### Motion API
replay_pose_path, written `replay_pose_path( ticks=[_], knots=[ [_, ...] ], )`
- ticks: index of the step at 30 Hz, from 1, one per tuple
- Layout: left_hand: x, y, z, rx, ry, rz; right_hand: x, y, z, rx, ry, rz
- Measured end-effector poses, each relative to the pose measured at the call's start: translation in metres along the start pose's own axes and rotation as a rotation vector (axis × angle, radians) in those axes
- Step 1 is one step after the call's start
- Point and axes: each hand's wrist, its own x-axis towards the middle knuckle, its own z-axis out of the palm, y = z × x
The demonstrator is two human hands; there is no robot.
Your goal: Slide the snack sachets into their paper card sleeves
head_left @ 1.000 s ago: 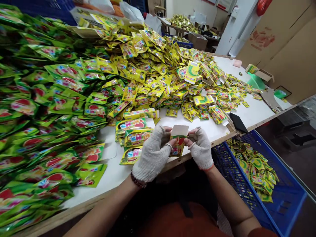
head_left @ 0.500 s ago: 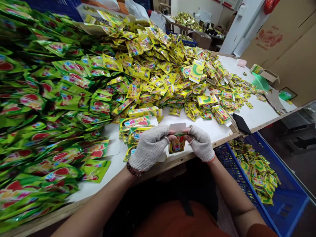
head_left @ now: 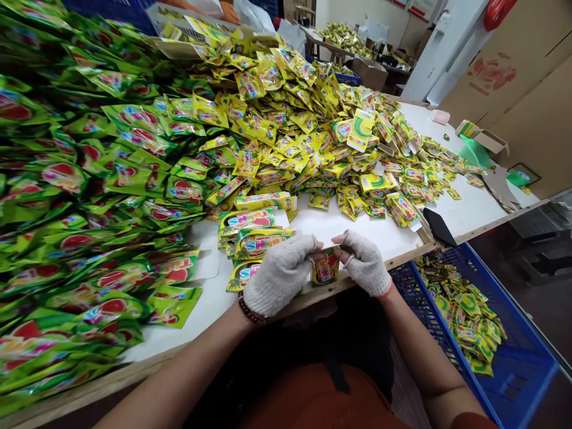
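Gloved left hand and right hand turned inward, fingers of both pinching a small carton near its top, above the bench's near edge, forearms slanting together

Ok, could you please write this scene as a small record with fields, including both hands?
Left hand: gloved, holding the small printed box
Right hand: gloved, holding the same box from its other side
Work surface: white table
Left pile: green packets
Middle pile: mostly yellow packets
Near table's front edge: flat black object
Lower right: blue crate, containing yellow-green packs
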Motion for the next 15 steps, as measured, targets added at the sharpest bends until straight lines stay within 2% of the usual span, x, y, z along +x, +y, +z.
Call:
replay_pose_path(
  ticks=[2, 3, 6, 10, 13, 15],
  knots=[
    [-0.003, 0.003, -0.002, 0.048, 0.009, 0.115, 0.001, -0.005, -0.002, -0.042, -0.01, -0.072],
    [-0.003, 0.006, -0.004, 0.048, 0.002, 0.128, 0.001, -0.007, -0.003, -0.046, -0.019, -0.097],
    [-0.002, 0.015, -0.011, -0.003, -0.059, -0.009, 0.002, -0.013, -0.004, -0.047, -0.032, -0.093],
    [0.008, 0.025, -0.021, -0.089, -0.171, -0.265, 0.004, -0.016, -0.004, -0.041, -0.034, 0.023],
    [0.011, 0.026, -0.022, -0.108, -0.182, -0.301, 0.006, -0.015, -0.002, -0.039, -0.028, 0.043],
    [0.008, 0.024, -0.021, -0.074, -0.156, -0.238, 0.007, -0.014, -0.003, -0.039, -0.027, 0.012]
  ],
)
